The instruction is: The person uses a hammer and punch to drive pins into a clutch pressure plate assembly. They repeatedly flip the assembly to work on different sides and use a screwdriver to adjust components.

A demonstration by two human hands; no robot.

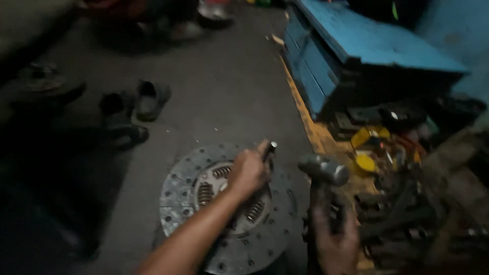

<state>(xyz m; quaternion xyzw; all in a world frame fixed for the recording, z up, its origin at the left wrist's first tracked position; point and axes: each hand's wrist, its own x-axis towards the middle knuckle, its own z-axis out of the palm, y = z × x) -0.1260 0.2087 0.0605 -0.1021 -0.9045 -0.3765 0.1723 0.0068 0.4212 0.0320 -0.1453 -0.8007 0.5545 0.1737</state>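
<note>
A round grey clutch disc (183, 183) with coil springs near its hub lies flat on the floor. My left hand (248, 171) is above the disc's middle, closed around a short metal punch (269, 149) whose top end sticks up past my fingers. To the right, my right hand (333, 239) grips the handle of a hammer, with its metal head (324, 169) raised level with the punch and a little to its right. The punch's lower tip is hidden behind my hand.
A blue wooden box (351, 51) stands at the upper right. Below it lies a dark heap of tools and metal parts (402, 214) with yellow items (368, 147). Dark shoes (150, 98) sit on the floor at the left.
</note>
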